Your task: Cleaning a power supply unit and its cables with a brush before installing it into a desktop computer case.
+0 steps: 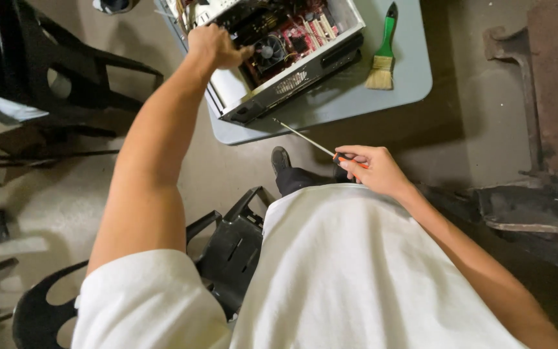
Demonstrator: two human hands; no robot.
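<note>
The left hand (213,45) reached, fingers curled, into an open computer case (279,52) on the bench (356,97) beside a green-handled brush (383,52), while the right hand (372,169) gripped a screwdriver (311,143).

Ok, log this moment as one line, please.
left hand: reaching into open computer case | right hand: holding screwdriver, tip toward case | brush: lying on grey table beside case

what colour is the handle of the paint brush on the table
Green, seen in the head view: the paint brush has pale bristles.
</note>
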